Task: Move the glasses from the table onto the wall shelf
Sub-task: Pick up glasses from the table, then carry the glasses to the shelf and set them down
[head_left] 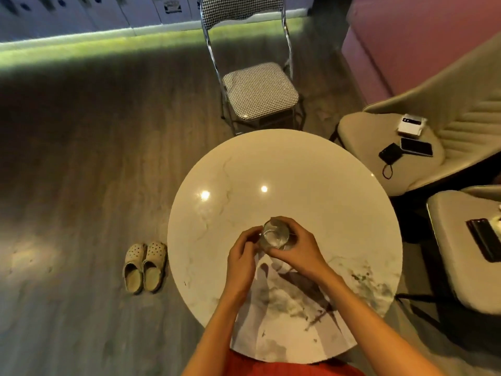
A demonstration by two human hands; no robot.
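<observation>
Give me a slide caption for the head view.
Both hands, left and right, hold a clear glass above the round marble table.

Two bare forearms reach forward from the bottom edge and meet in the middle. The right hand (295, 248) curls its fingers around a small clear drinking glass (275, 236), gripping it from the side. The left hand (242, 256) touches the glass's opposite side with bent fingertips.

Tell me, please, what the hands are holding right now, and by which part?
A clear glass, held by its sides above the table: the right hand wraps one side, and the left hand has its fingertips on the other.
</observation>
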